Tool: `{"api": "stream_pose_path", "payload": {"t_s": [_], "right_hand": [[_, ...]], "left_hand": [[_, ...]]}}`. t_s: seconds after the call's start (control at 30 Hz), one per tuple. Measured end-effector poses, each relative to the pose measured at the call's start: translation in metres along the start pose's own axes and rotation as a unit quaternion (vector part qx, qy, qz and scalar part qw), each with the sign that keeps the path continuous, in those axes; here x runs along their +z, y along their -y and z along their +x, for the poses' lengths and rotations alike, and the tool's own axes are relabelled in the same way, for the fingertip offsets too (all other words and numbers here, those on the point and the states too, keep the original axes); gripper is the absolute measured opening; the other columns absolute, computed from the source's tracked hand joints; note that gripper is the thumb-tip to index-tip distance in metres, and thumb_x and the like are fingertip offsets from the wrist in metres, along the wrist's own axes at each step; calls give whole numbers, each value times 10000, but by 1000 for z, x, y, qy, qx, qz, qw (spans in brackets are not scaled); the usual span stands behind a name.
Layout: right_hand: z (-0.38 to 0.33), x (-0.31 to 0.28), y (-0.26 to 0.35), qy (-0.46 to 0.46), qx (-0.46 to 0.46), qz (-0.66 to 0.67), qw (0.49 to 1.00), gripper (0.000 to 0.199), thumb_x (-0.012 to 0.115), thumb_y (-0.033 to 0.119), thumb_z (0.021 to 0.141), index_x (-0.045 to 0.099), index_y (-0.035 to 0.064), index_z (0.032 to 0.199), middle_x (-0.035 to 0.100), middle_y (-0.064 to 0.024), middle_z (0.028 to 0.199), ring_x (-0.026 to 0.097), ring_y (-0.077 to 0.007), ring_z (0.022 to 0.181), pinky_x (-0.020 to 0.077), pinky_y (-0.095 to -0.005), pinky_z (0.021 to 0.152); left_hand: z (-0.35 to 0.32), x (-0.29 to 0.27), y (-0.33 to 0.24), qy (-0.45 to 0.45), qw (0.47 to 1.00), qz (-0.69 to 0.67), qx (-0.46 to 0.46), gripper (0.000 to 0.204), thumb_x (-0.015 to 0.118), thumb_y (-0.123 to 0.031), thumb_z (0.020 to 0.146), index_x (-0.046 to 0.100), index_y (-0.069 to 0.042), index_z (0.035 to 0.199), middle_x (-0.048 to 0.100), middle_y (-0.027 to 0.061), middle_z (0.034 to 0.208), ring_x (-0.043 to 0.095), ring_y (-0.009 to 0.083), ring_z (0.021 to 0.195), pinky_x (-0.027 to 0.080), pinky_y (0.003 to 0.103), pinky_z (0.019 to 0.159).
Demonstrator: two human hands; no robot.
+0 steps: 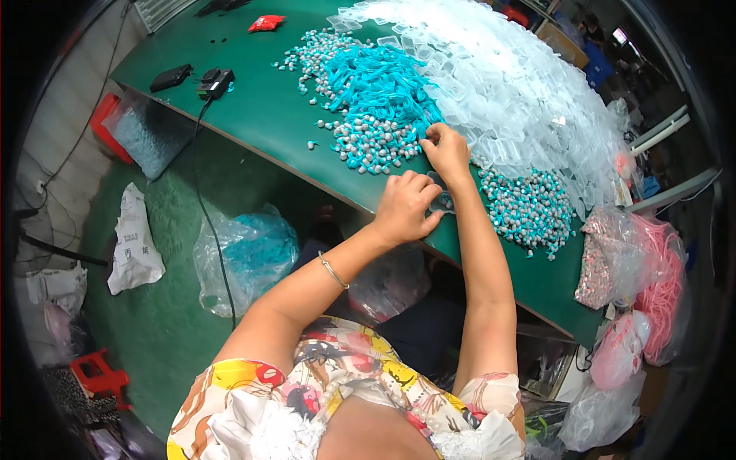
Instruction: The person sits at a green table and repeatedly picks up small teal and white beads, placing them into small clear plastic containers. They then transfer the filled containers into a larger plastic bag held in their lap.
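The string pile [387,80] lies on the worktop [257,123]. A bead pile [372,144] touches its front, and loose beads [309,58] sit at its back left. The box heap [529,96] lies to its right and behind. The right hand [447,149] is at its front right; the left hand [406,205] is farther in front. A second bead heap [529,207] is to its right and nearer the front. Left of it is a gadget [215,82], then a case [170,77]; a packet [266,24] lies at its back left. On the floor [178,222], in front and to its left, are a bag [261,245] and a sack [134,239].
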State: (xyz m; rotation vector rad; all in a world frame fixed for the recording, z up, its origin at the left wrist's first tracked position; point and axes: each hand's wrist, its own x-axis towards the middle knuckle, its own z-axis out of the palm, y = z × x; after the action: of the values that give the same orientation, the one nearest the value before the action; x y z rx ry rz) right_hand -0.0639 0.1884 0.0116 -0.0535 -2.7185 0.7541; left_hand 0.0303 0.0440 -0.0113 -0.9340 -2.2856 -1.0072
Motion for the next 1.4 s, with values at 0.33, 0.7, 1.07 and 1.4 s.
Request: {"api": "stream_pose_path", "payload": {"t_s": [0.33, 0.7, 1.07, 1.4], "right_hand": [[-64, -78, -19, -9, -92, 207, 974, 191, 690, 16, 788, 693, 13, 979, 705, -70, 846, 641, -165, 740, 516, -306, 697], [-115, -87, -20, 30, -221, 7, 975, 129, 717, 55, 759, 672, 96, 873, 652, -26, 832, 621, -244, 834, 446, -394, 761], [-122, -80, -15, 0, -272, -74, 959, 94, 684, 45, 771, 669, 71, 860, 599, -69, 847, 607, -265, 826, 454, -398, 747], [-111, -87, -22, 49, -303, -32, 951, 108, 690, 26, 769, 675, 54, 873, 627, -88, 860, 614, -294, 845, 481, -409, 738]], "left_hand": [[-2, -3, 1, 8, 999, -27, -15, 394, 753, -234, 693, 634, -129, 1054, 626, 43, 1054, 562, 259, 1014, 392, 413, 817], [1, -4, 0, 2, 999, -45, -2, 423, 758, -181, 673, 588, -121, 1055, 632, 20, 976, 571, 237, 963, 379, 406, 790], [0, -2, 0, 16, 999, -38, -2, 317, 760, -183, 678, 633, -143, 966, 645, 16, 1046, 576, 232, 985, 387, 399, 801], [-1, 0, 2, 19, 999, -32, -5, 271, 749, -179, 687, 632, -145, 929, 641, 2, 1008, 574, 231, 935, 381, 393, 781]]}}
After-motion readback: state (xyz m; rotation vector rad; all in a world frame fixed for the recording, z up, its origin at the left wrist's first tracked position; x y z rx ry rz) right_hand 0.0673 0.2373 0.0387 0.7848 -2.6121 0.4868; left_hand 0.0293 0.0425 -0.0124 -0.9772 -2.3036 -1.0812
